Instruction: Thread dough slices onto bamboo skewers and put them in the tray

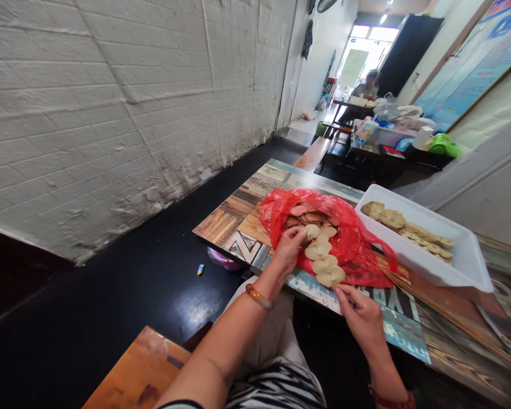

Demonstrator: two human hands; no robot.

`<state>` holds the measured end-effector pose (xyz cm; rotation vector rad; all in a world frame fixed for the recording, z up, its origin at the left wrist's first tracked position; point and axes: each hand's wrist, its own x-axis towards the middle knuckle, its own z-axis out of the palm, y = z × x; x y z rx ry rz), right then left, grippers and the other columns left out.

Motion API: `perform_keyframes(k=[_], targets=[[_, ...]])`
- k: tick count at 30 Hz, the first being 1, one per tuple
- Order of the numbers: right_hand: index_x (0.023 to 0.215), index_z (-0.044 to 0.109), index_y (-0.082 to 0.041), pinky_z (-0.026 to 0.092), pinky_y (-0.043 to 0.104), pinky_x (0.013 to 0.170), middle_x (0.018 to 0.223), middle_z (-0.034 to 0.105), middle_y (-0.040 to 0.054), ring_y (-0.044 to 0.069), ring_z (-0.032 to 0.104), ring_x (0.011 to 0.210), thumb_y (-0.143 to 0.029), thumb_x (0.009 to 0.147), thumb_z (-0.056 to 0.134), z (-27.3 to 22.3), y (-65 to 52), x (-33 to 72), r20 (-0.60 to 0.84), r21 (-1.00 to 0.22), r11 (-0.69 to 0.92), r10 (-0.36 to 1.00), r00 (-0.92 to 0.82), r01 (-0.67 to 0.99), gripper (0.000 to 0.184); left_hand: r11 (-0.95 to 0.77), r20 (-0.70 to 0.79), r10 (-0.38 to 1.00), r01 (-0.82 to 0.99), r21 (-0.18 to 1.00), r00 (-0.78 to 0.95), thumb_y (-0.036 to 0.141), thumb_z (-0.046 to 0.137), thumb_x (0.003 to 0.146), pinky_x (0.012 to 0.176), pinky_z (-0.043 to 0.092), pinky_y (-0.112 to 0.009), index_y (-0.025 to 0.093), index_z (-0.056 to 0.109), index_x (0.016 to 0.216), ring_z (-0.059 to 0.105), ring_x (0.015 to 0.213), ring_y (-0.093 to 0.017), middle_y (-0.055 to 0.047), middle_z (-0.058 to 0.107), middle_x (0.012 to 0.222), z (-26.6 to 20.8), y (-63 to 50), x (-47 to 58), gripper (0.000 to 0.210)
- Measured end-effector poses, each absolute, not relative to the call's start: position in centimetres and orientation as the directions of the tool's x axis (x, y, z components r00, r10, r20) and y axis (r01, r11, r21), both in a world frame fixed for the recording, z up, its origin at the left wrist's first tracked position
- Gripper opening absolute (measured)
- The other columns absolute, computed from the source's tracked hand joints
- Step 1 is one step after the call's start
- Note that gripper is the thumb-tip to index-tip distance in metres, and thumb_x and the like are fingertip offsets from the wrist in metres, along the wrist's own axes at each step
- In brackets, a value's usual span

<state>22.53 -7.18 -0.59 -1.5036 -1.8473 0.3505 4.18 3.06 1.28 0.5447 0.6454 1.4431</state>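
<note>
A: Begin with the hands.
B: Left hand (290, 247), amber bangle at the wrist: thumb and fingers pinch the top slice (311, 231). Right hand (360, 312): fingertips pinched at the lower end of the same row of slices (325, 263); on a stick or a slice's rim, cannot tell.
A: The row itself?
B: Thin, round, beige pieces, overlapping, slanting between the two hands, above the near edge of the counter (223, 224).
A: Just beyond?
B: Red plastic bag (344, 213), mouth open, more loose slices (313, 218) inside. Right of it, a white plastic tub (464, 278) with rows of similar slices (404, 230). Thin sticks (451, 315) lie on the counter along the tub's near side.
A: Farther out?
B: Dark floor (153, 301), white brick-patterned wall (153, 85) on the left. A farther counter piled with plastic bags (392, 111) and something bright green (443, 145); a person (361, 88) sits behind.
</note>
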Motion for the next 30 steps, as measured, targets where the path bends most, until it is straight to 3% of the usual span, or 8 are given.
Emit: perform_keyframes(k=[5, 16, 24, 30], targets=[[0.083, 0.071, -0.019, 0.049, 0.024, 0.063, 0.074, 0.072, 0.0025, 0.017, 0.067, 0.065, -0.041, 0.087, 0.051, -0.33, -7.2, 22.41, 0.341, -0.623, 0.274, 0.938, -0.061, 0.733, 0.03, 0.041, -0.05, 0.999, -0.703, 0.71, 0.007, 0.034, 0.075, 0.063, 0.066, 0.045, -0.027, 0.015, 0.068, 0.086, 0.06, 0.064, -0.013, -0.003, 0.067, 0.076, 0.66, 3.3, 4.12, 0.03], [0.081, 0.071, -0.019, 0.048, 0.024, 0.058, 0.069, 0.071, 0.0014, 0.016, 0.065, 0.058, -0.043, 0.087, 0.05, -0.19, -7.27, 22.32, 0.322, -0.623, 0.26, 0.945, -0.061, 0.738, 0.032, 0.008, -0.043, 0.999, -0.707, 0.708, -0.032, 0.029, 0.077, 0.06, 0.067, 0.045, -0.025, 0.014, 0.067, 0.078, 0.058, 0.063, -0.01, -0.001, 0.065, 0.072, 0.79, 3.43, 4.13, 0.025], [0.082, 0.07, -0.02, 0.048, 0.023, 0.06, 0.074, 0.072, 0.0015, 0.016, 0.067, 0.064, -0.041, 0.087, 0.051, -0.13, -7.22, 22.38, 0.32, -0.634, 0.265, 0.945, -0.066, 0.726, 0.03, 0.006, -0.049, 0.998, -0.698, 0.716, -0.041, 0.029, 0.076, 0.06, 0.067, 0.047, -0.027, 0.014, 0.066, 0.077, 0.057, 0.062, -0.01, 0.0, 0.064, 0.072, 1.1, 3.24, 4.2, 0.024], [0.081, 0.071, -0.02, 0.047, 0.023, 0.06, 0.072, 0.072, 0.0015, 0.017, 0.067, 0.065, -0.042, 0.087, 0.051, -0.19, -7.14, 22.34, 0.309, -0.631, 0.251, 0.949, -0.059, 0.734, 0.03, -0.073, 0.004, 0.994, -0.604, 0.793, -0.114, 0.027, 0.072, 0.064, 0.064, 0.044, -0.023, 0.015, 0.066, 0.077, 0.055, 0.062, -0.009, 0.0, 0.062, 0.071, 1.35, 3.16, 4.22, 0.019]])
